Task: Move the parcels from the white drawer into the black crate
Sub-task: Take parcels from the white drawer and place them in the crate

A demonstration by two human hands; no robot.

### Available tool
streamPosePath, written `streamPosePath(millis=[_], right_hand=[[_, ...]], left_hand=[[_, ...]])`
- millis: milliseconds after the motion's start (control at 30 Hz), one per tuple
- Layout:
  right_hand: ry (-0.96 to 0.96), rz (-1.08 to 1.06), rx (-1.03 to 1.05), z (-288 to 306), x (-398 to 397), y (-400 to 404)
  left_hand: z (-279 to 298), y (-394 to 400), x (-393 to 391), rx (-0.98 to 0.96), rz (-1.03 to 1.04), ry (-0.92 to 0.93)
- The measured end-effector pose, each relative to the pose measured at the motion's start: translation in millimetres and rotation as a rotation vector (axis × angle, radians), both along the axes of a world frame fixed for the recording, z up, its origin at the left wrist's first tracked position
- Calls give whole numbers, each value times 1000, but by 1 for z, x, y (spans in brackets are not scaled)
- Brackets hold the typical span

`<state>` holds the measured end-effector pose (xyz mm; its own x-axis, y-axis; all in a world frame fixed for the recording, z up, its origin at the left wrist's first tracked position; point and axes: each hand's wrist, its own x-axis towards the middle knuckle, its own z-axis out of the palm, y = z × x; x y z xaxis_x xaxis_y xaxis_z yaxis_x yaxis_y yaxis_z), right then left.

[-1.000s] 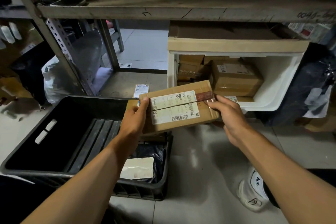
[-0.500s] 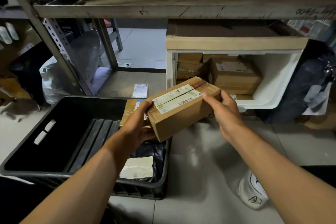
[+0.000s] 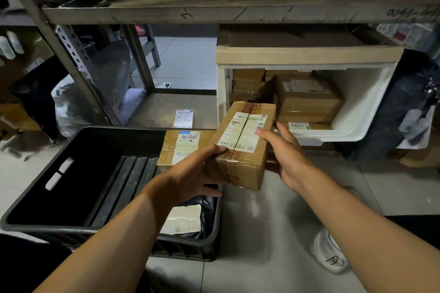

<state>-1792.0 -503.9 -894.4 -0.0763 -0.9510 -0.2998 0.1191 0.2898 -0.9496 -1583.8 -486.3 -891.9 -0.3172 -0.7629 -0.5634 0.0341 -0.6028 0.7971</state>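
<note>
1. Since the earlier frames the cardboard parcel has been turned: its long side, which lay across the view, now points away from the person, with the white shipping label facing up and one short taped end toward the camera.
2. Both hands have shifted with it. The left hand now cups the near left corner from below, thumb on the top edge, gripping the box. The right hand rests against the right side, its fingers fairly straight and the fingertips on the label rather than wrapped around the box.
3. That parcel is held in the air above the far right corner of the black crate, between the crate and the white drawer.
4. Inside the crate, as before, a labelled flat box leans at the far right and a dark bag with a pale sheet lies at the near right.
5. More brown parcels remain in the drawer.
</note>
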Motion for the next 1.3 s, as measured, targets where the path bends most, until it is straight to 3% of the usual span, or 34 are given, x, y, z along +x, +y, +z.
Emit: streamPosePath(millis=[133, 367, 733, 1300], right_hand=[[-50, -16, 21, 4, -4, 3], [-217, 143, 95, 9, -4, 5], [-156, 227, 126, -2, 42, -6], [-90, 402, 168, -44, 198, -29]], left_hand=[[0, -1, 2, -73, -31, 5], [5, 1, 3, -204, 54, 18], [-9, 11, 56, -225, 261, 32], [-37, 15, 173, -132, 656, -152]])
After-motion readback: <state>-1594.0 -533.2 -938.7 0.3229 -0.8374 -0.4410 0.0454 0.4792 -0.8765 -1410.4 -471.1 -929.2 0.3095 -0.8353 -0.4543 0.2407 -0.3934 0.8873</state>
